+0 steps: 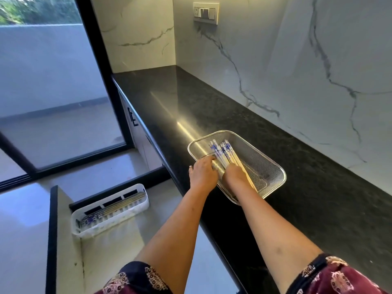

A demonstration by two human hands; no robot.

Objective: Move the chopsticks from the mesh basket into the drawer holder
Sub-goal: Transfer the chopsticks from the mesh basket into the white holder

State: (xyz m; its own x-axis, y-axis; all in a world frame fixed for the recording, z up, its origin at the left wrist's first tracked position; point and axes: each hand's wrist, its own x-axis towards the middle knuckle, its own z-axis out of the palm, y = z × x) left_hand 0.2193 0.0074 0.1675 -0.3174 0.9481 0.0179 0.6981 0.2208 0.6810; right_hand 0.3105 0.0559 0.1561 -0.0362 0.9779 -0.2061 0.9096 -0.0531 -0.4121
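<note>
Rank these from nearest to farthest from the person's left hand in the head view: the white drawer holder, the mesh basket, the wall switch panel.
1. Mesh basket: the left hand reaches over its near-left rim, on the black counter.
2. White drawer holder: lower left, in the open drawer.
3. Wall switch panel: high on the marble wall, far end.

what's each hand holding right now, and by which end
Both hands are in the mesh basket on the chopsticks. The right hand has its grip near their plain ends; the left hand touches the bundle's side, hold unclear.

Both hands, left (202, 172) and right (236, 174), on chopsticks (222, 154) in mesh basket (273, 166) on black counter (212, 107).
</note>
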